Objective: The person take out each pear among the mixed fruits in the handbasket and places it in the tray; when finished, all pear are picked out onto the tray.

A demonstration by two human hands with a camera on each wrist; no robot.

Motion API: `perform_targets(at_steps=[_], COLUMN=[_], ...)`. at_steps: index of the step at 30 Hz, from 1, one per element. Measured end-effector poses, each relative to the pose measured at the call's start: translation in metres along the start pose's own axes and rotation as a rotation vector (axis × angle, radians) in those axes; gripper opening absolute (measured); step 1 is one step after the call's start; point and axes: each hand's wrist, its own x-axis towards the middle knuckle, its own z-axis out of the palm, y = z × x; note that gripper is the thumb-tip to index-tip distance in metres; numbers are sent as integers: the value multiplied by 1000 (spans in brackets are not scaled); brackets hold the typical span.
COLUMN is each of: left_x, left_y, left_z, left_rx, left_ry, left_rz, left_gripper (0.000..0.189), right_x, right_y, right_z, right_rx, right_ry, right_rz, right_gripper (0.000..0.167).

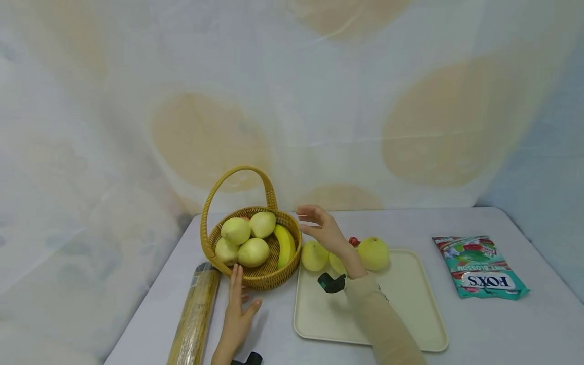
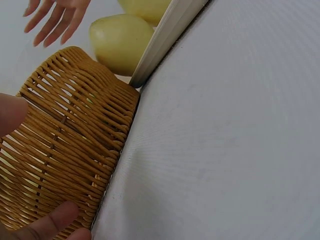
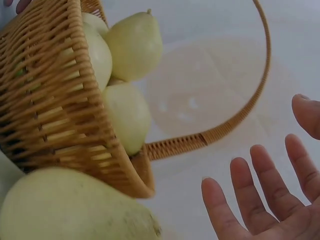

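Note:
A wicker basket (image 1: pixel 269 279) with a tall hoop handle stands at the back left of the table. Several pale green pears (image 1: pixel 253 252) and a yellow banana (image 1: pixel 285 246) lie in it. My left hand (image 1: pixel 237 314) is at the basket's front wall with its fingers extended; whether they all touch the wicker I cannot tell. To the right of the basket, my right hand (image 1: pixel 324 230) hovers in the air, holding nothing, its fingers spread and slightly bent in the right wrist view. Below it, more pears (image 1: pixel 315 256) sit at the back of a cream tray (image 1: pixel 415 304).
Left of my left hand lies a long yellowish roll in clear plastic (image 1: pixel 193 314). A small red item (image 1: pixel 354 242) shows behind my right wrist, partly hidden. At the right is a green Fox's packet (image 1: pixel 481 268). A patterned cloth (image 1: pixel 319 126) hangs behind the table.

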Motion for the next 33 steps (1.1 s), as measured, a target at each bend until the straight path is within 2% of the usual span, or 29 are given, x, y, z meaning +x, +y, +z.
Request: perform_targets(at_steps=[16, 22, 25, 31, 33], left_x=[0, 0, 0, -1, -1], left_y=[3, 5, 11, 39, 38], left_z=[-1, -2, -3, -12, -12], left_rx=[-34, -22, -11, -29, -17], left_ry=[-2, -12, -7, -2, -3], left_rz=[-6, -29, -42, -30, -26], left_gripper=[85, 89, 88, 83, 84], right_x=[38, 52, 57, 66, 69], right_y=[-1, 0, -1, -3, -1], right_z=[37, 49, 54, 65, 68], right_rx=[-12, -19, -41, -118, -127], right_ry=[-103, -146, -175, -192, -199], right_rz=[30, 49, 70, 97, 99], right_gripper=[48, 51, 53, 52, 53])
